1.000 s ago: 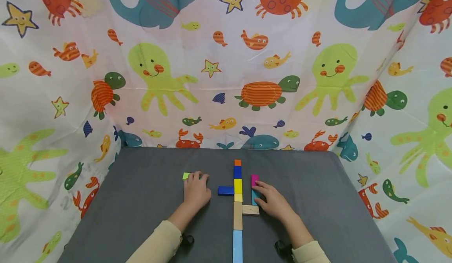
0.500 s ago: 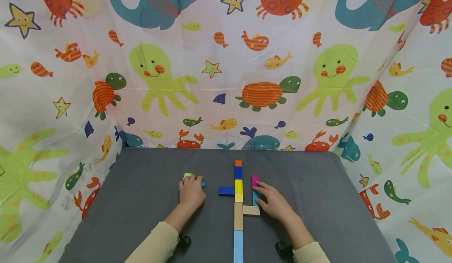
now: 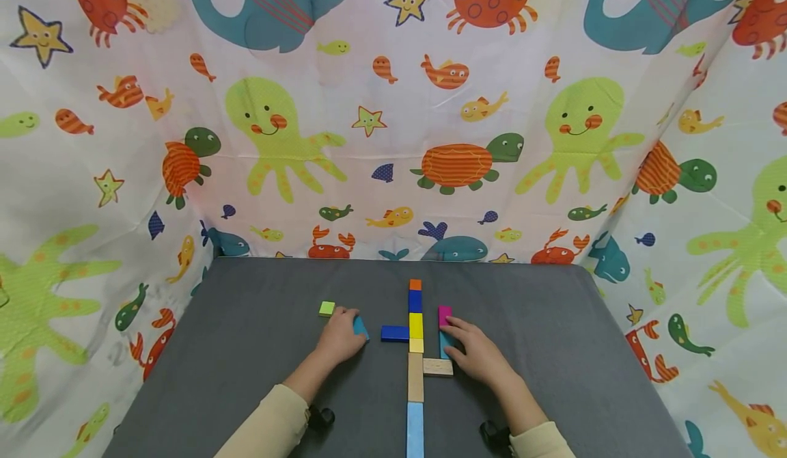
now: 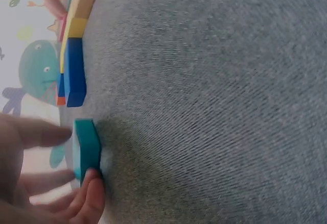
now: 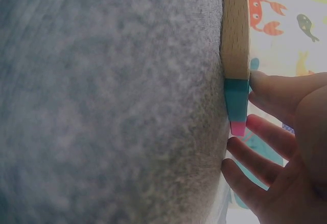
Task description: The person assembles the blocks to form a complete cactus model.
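My left hand [image 3: 342, 335] grips a teal-blue block [image 3: 360, 327] low over the table, left of the row. In the left wrist view, fingers stand around this block [image 4: 87, 147]. Just beyond the hand lies a small lime-green block [image 3: 327, 309]. My right hand [image 3: 479, 350] rests by a magenta block [image 3: 445, 315] and a teal block [image 3: 445, 346], its fingertips at their right side. The right wrist view shows its fingers [image 5: 265, 132] extended and spread, touching the blocks without wrapping round them.
A straight row runs down the grey table [image 3: 264, 348]: orange [image 3: 415, 284], blue [image 3: 415, 301], yellow [image 3: 415, 325], wooden [image 3: 415, 376] and light-blue [image 3: 415, 427] blocks. A dark blue block [image 3: 395, 333] juts left, a wooden block [image 3: 437, 367] right. A printed curtain [image 3: 393, 116] stands behind.
My left hand has drawn back from the lime-green block, uncovering it, and then shifted right with the teal-blue block, which has come into view. The right hand stays by its blocks.
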A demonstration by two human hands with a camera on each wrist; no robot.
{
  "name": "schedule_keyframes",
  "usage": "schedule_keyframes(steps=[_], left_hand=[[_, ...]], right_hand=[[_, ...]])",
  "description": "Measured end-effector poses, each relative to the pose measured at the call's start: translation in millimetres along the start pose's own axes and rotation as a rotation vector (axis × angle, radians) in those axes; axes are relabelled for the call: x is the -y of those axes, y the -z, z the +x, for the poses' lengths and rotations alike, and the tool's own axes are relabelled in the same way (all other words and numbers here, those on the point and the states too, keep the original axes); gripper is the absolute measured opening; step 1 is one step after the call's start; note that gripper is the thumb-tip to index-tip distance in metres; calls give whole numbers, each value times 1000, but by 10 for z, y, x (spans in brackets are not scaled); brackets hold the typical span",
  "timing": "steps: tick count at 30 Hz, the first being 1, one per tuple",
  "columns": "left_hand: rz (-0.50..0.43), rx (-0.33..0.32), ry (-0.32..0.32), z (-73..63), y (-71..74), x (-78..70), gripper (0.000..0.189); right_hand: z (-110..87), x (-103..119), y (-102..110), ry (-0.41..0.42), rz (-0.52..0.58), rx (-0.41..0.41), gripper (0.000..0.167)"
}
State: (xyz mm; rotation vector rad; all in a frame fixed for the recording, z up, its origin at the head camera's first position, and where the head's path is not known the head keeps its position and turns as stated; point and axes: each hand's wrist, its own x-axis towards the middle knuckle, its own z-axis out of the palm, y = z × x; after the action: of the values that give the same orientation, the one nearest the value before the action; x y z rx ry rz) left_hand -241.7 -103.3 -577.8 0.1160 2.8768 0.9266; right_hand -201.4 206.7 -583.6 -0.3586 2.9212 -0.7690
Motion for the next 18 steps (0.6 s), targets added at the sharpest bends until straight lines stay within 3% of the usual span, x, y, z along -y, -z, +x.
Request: schedule_keyframes(steps=[3,7,18], left_hand=[[-1,56,-24,12,4,21,66],[-2,93,-7,30,-19,24,77],[11,43,-12,98,-48,-23,70]], right_hand=[[-1,10,-2,-3,6,-2,50],[-5,12,1,-5,6,-4,50],[-7,6,2,-2,6,-6,50]])
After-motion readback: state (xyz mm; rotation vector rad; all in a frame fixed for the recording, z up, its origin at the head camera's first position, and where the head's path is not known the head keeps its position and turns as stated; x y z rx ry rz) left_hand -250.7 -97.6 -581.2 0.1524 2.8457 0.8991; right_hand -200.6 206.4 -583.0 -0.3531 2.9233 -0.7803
